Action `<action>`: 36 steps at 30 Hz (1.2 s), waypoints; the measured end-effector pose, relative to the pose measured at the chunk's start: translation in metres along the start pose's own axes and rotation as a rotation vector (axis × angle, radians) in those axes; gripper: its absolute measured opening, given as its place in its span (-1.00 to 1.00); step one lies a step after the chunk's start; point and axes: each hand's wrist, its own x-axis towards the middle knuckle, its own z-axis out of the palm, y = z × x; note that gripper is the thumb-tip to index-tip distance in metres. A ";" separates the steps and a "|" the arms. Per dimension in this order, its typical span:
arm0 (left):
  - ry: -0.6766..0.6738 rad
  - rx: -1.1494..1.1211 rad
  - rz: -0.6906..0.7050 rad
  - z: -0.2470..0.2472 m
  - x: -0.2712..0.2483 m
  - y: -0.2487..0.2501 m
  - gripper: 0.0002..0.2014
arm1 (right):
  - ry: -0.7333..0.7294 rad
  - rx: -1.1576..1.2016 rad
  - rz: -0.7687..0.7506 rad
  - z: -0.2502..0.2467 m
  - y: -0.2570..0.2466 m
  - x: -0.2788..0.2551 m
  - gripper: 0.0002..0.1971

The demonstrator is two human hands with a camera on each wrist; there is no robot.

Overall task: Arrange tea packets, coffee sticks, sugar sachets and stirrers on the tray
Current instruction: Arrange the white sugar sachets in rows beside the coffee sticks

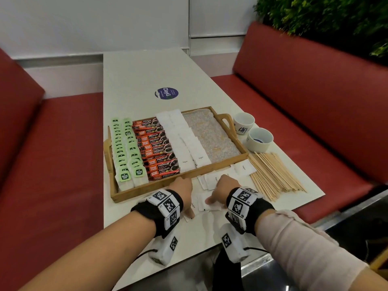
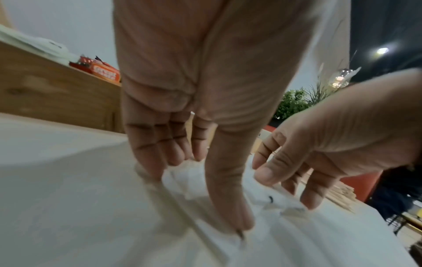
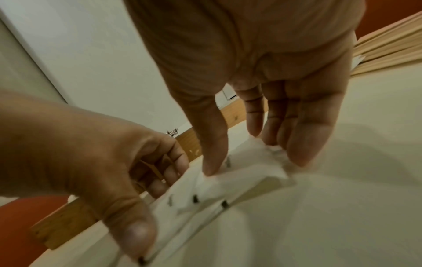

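Gathering loose sugar sachets (image 1: 210,203) on the table (image 1: 147,76), near side of the tray (image 1: 189,172).

Head view: tray holds, left to right, tea packets (image 1: 128,152), coffee sticks (image 1: 158,148) and sugar rows (image 1: 184,141); its right section is bare. Stirrers (image 1: 273,175) lie piled on the table, right of the tray, beside two cups (image 1: 252,131). Left hand (image 1: 182,191) and right hand (image 1: 222,190) sit close together over the sachets, which lie directly beneath them; the tray is just beyond.

Left wrist view: left fingertips (image 2: 242,220) press flat, uncurled, on a sachet (image 2: 228,204).

Right wrist view: right thumb (image 3: 213,162) and fingers (image 3: 303,150) pinch a sachet stack (image 3: 239,180), its long axis running left to right. Likely lift falls to the right hand.
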 end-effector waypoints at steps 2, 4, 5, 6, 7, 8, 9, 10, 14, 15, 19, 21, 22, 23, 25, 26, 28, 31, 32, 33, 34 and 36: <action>0.000 -0.071 0.006 0.002 0.001 0.001 -0.26 | -0.031 0.001 -0.012 0.003 -0.005 -0.001 -0.52; 0.009 -0.147 0.014 0.004 0.001 0.001 -0.27 | -0.049 -0.015 -0.018 0.004 -0.008 -0.001 -0.56; 0.013 -0.167 0.019 0.004 0.001 0.001 -0.28 | -0.053 -0.028 -0.022 0.005 -0.010 -0.001 -0.57; 0.015 -0.182 0.026 0.005 0.001 0.000 -0.29 | -0.056 -0.042 -0.027 0.006 -0.011 0.000 -0.56; 0.018 -0.195 0.032 0.007 0.002 0.000 -0.30 | -0.058 -0.052 -0.030 0.008 -0.012 0.000 -0.54; 0.021 -0.209 0.038 0.008 0.002 0.000 -0.30 | -0.060 -0.058 -0.034 0.010 -0.013 0.001 -0.52; 0.023 -0.222 0.042 0.010 0.003 0.000 -0.30 | -0.057 -0.065 -0.043 0.012 -0.013 0.001 -0.49; 0.023 -0.235 0.045 0.010 0.003 0.000 -0.30 | -0.053 -0.076 -0.057 0.013 -0.013 0.001 -0.46; 0.004 -0.235 0.072 0.011 0.005 -0.002 -0.29 | -0.060 -0.098 -0.156 0.011 -0.011 -0.001 -0.39; 0.002 -0.219 0.083 0.009 0.006 -0.004 -0.28 | -0.071 -0.087 -0.184 0.009 -0.010 -0.002 -0.38; -0.048 -0.236 0.140 -0.005 0.007 -0.013 -0.30 | -0.072 0.083 -0.322 0.002 -0.008 0.002 -0.60; -0.004 -0.281 0.179 -0.013 0.007 -0.016 -0.55 | -0.036 0.190 -0.380 -0.001 -0.008 0.005 -0.62; 0.042 -0.293 0.189 -0.016 0.008 -0.017 -0.64 | -0.016 0.219 -0.400 -0.001 -0.008 0.007 -0.60; 0.099 -0.286 0.199 -0.018 0.008 -0.018 -0.68 | 0.002 0.225 -0.415 -0.002 -0.008 0.008 -0.58; 0.194 -0.233 0.212 -0.019 0.010 -0.019 -0.75 | 0.025 0.155 -0.420 -0.001 -0.008 0.009 -0.59; 0.221 -0.210 0.211 -0.018 0.010 -0.019 -0.78 | 0.029 0.092 -0.414 0.000 -0.008 0.008 -0.59; 0.250 -0.158 0.206 -0.014 0.010 -0.018 -0.78 | 0.023 -0.025 -0.392 0.002 -0.006 0.007 -0.56; 0.247 -0.086 0.192 -0.009 0.011 -0.015 -0.76 | 0.030 -0.051 -0.351 0.007 -0.002 0.007 -0.59; 0.242 -0.075 0.192 -0.009 0.011 -0.014 -0.76 | 0.039 -0.037 -0.350 0.009 -0.001 0.008 -0.63; 0.236 -0.065 0.195 -0.008 0.011 -0.013 -0.76 | 0.048 -0.026 -0.354 0.010 -0.001 0.008 -0.66; 0.228 -0.055 0.198 -0.008 0.012 -0.012 -0.76 | 0.050 -0.005 -0.355 0.011 -0.002 0.010 -0.70; 0.216 -0.036 0.198 -0.008 0.012 -0.012 -0.75 | 0.043 0.057 -0.354 0.012 -0.004 0.011 -0.71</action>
